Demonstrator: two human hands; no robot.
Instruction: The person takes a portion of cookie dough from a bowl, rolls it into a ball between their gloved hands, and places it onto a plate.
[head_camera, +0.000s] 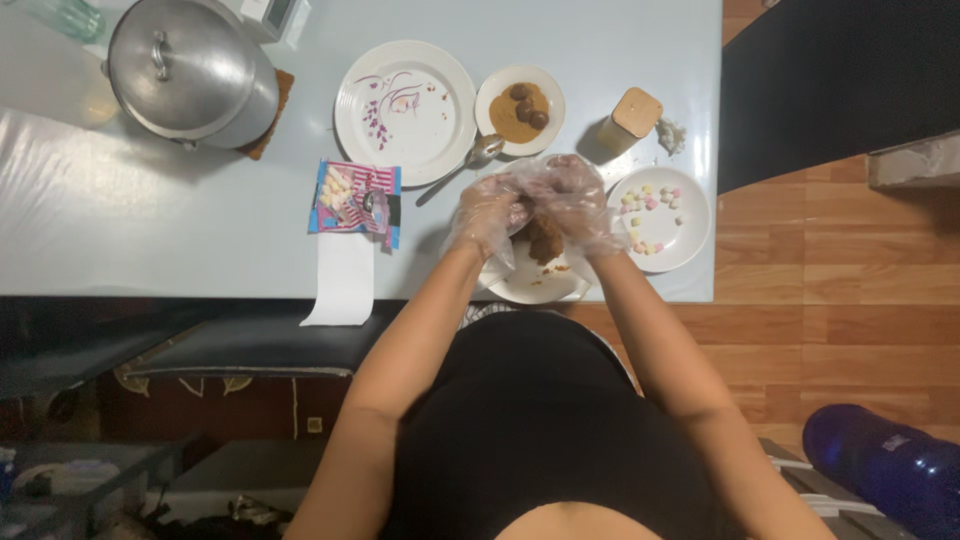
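From the head view, I have both gloved hands closed together on a brown lump of dough (545, 240), left hand (487, 212) and right hand (574, 203) pressing it between the fingers, just above a white plate (530, 285) at the bench (150, 220) edge. I judge the lump soft, sticky and crumbly, so the grip should cup it from both sides. Just right of the grip sits a plate of small marshmallows (660, 215); beyond it, a bowl of brown balls (520, 108).
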